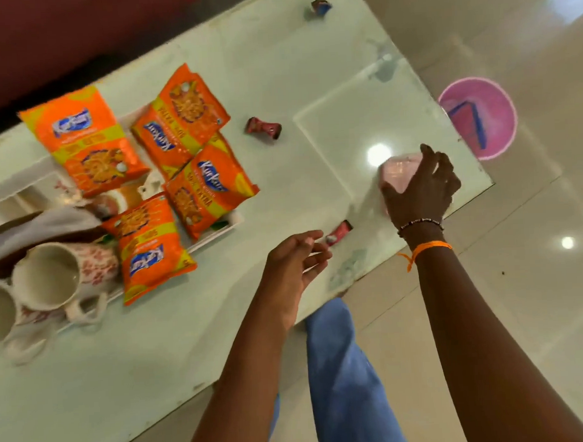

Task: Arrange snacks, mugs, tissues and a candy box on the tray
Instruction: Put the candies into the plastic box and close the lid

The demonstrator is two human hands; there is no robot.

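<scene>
My right hand (422,185) is closed around a clear pink candy box (398,169) standing near the right edge of the glass table (277,71). My left hand (293,264) hovers open, just left of a red candy (339,233). A white tray (231,223) at the left carries several orange snack packets (151,247), white tissues (43,225) and floral mugs (62,271). One mug (0,310) lies at the tray's near end. Another red candy (262,128) lies loose mid-table.
A small blue-and-red wrapper (321,6) lies at the table's far end. Under the glass to the right a pink round bin (479,115) stands on the tiled floor. My blue-trousered leg (340,369) is at the table's near edge.
</scene>
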